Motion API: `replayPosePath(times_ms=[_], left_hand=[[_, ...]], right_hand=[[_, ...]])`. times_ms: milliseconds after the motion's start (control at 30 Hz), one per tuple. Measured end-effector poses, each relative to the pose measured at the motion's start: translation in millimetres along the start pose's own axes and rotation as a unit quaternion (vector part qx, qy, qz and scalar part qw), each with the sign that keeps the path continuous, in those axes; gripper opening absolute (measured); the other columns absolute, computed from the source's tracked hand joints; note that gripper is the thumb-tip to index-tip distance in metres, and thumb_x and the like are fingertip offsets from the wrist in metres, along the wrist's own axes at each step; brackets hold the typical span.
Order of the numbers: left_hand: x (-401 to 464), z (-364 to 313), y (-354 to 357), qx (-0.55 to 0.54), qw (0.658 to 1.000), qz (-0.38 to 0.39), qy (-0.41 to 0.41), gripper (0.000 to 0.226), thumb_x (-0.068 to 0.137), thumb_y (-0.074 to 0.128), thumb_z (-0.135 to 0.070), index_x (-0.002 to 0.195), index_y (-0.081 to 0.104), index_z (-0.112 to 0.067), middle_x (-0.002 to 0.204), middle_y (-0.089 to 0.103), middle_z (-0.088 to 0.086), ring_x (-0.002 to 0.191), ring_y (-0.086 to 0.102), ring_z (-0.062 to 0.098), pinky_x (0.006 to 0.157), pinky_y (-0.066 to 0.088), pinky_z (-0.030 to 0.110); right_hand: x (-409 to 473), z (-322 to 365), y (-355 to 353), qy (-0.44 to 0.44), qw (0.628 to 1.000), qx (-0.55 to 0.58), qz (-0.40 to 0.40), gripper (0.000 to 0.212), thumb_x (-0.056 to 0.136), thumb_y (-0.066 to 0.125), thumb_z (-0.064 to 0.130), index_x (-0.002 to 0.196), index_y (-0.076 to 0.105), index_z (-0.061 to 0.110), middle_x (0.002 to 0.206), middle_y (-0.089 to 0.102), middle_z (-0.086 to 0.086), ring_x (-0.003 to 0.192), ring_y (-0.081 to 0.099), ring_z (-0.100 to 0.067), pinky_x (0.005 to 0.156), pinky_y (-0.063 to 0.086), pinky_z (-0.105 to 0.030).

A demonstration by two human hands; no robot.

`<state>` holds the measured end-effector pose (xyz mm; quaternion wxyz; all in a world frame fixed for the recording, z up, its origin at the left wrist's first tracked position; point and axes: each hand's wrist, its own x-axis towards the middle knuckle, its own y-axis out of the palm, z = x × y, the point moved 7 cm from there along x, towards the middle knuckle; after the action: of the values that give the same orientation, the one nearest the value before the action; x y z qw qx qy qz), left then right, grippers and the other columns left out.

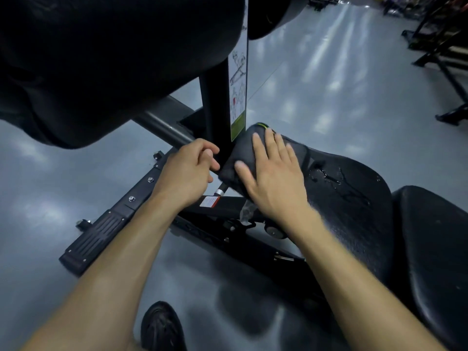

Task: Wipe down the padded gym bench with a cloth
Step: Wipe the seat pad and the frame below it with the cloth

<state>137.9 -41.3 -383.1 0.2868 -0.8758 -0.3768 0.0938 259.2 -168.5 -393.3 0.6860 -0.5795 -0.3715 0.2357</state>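
Cloth (pixel 247 153) lies on the seat pad (pixel 349 198) by the post (pixel 215 110), flat right hand (pixel 273 178) pressing it; left hand (pixel 188 171) loosely curled, holding nothing.

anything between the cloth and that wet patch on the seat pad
Nothing visible. The right hand presses the dark cloth flat on the seat pad, and the wet patch lies just beyond it across bare padding.

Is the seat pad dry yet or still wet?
Still wet: droplets and streaks glisten on the seat pad, beside the cloth under the flat right hand.
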Motion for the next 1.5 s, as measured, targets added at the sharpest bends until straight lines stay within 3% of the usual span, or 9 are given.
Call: replayPosePath(times_ms=[167, 333, 567, 733, 833, 900, 1000, 1200, 1500], left_hand=[[6.6, 1.6, 0.6, -0.008, 1.0, 0.007, 0.003, 0.027, 0.106, 0.039, -0.027, 0.106, 0.065, -0.036, 0.091, 0.071, -0.017, 0.071, 0.066, 0.0, 0.065, 0.047, 0.024], [0.6, -5.2, 4.9, -0.001, 1.0, 0.026, 0.016, 0.028, 0.107, 0.039, -0.027, 0.106, 0.065, -0.037, 0.091, 0.071, -0.017, 0.072, 0.066, -0.002, 0.062, 0.044, 0.018], [10.7, -0.4, 4.4, 0.004, 0.999, 0.031, 0.016, 0.028, 0.106, 0.04, -0.026, 0.103, 0.065, -0.038, 0.087, 0.072, -0.017, 0.07, 0.067, 0.001, 0.063, 0.045, 0.023], [18.3, -5.9, -2.1, -0.022, 1.0, 0.002, 0.01, 0.028, 0.106, 0.041, -0.026, 0.1, 0.066, -0.036, 0.085, 0.073, -0.014, 0.069, 0.067, 0.003, 0.061, 0.042, 0.019], [16.2, -4.1, -8.8, -0.031, 0.999, -0.009, 0.011, 0.029, 0.106, 0.039, -0.026, 0.1, 0.065, -0.036, 0.084, 0.073, -0.015, 0.07, 0.068, 0.004, 0.063, 0.044, 0.019], [15.0, -0.3, -15.4, -0.039, 0.999, -0.014, 0.012, 0.03, 0.106, 0.038, -0.025, 0.099, 0.065, -0.035, 0.083, 0.074, -0.014, 0.069, 0.067, 0.005, 0.064, 0.047, 0.022], [12.9, 6.5, -27.0, -0.048, 0.999, -0.02, 0.004, 0.03, 0.106, 0.038, -0.026, 0.098, 0.066, -0.032, 0.082, 0.074, -0.012, 0.069, 0.068, 0.007, 0.067, 0.056, 0.029], [-2.1, 10.8, -48.4, -0.033, 0.999, -0.031, 0.012, 0.029, 0.107, 0.039, -0.025, 0.099, 0.066, -0.033, 0.082, 0.074, -0.01, 0.067, 0.067, 0.005, 0.06, 0.051, 0.022], [-5.1, 8.0, -40.8, -0.048, 0.998, -0.039, 0.003, 0.028, 0.106, 0.039, -0.028, 0.099, 0.066, -0.032, 0.078, 0.074, -0.011, 0.062, 0.064, 0.005, 0.06, 0.044, 0.022]], right_hand=[[-54.9, 4.1, 7.9, -0.095, 0.995, -0.025, -0.026, 0.069, 0.102, 0.037, 0.044, 0.16, 0.02, 0.011, 0.167, 0.014, -0.019, 0.155, 0.014, -0.035, 0.124, 0.018, -0.05], [55.9, -48.7, -1.8, 0.014, 0.995, 0.09, 0.048, 0.067, 0.104, 0.024, 0.052, 0.156, 0.032, 0.01, 0.161, 0.032, -0.02, 0.148, 0.031, -0.034, 0.121, 0.022, -0.043], [-28.7, -13.5, -4.1, -0.045, 0.998, 0.017, 0.032, 0.106, 0.083, 0.035, 0.084, 0.162, 0.007, 0.019, 0.17, -0.002, -0.009, 0.157, -0.004, -0.024, 0.127, 0.004, -0.046], [21.7, -16.8, -7.4, -0.034, 0.996, 0.019, 0.081, 0.095, 0.086, 0.031, 0.076, 0.161, 0.017, 0.019, 0.169, 0.011, -0.011, 0.156, 0.009, -0.028, 0.126, 0.01, -0.044], [82.1, -13.8, -9.9, -0.048, 0.99, 0.001, 0.129, 0.056, 0.093, 0.042, 0.061, 0.124, 0.059, 0.017, 0.14, 0.054, -0.016, 0.129, 0.049, -0.035, 0.104, 0.039, -0.043], [107.7, -14.9, -6.3, -0.021, 0.98, -0.015, 0.199, 0.042, 0.094, 0.044, 0.055, 0.092, 0.056, 0.015, 0.112, 0.063, -0.018, 0.099, 0.056, -0.035, 0.083, 0.044, -0.038], [123.0, -11.7, -0.7, -0.013, 0.968, -0.044, 0.245, 0.045, 0.093, 0.045, 0.057, 0.091, 0.054, 0.013, 0.097, 0.054, -0.014, 0.089, 0.052, -0.033, 0.081, 0.045, -0.036], [99.3, 8.2, -13.6, -0.053, 0.982, -0.051, 0.176, 0.047, 0.093, 0.049, 0.056, 0.084, 0.053, 0.01, 0.087, 0.051, -0.015, 0.086, 0.052, -0.035, 0.075, 0.038, -0.035], [21.5, 54.2, -12.4, -0.17, 0.985, -0.028, -0.015, 0.049, 0.077, 0.039, 0.047, 0.074, 0.071, 0.011, 0.082, 0.068, -0.009, 0.089, 0.059, -0.032, 0.101, 0.036, -0.044]])
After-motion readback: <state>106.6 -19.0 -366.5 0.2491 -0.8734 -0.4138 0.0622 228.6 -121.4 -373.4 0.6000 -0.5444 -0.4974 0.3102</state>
